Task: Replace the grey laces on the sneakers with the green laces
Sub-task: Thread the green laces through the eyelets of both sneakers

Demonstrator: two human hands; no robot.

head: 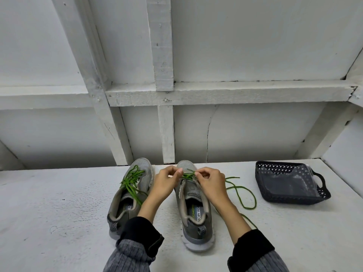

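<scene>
Lacing the right grey mesh sneaker [193,201] near the white surface's [59,213] far edge

My left hand [167,182] and right hand [211,183] pinch the thin green lace [188,175] over its front eyelets; loose lace trails toward the right edge.

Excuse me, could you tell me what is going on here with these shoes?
A person is swapping sneaker laces for green ones. Both hands, the left hand and the right hand, pinch the green lace at the lower eyelets of the right sneaker; its loose end trails over the white table. The left sneaker already carries a green lace. A dark basket sits to the right.
</scene>
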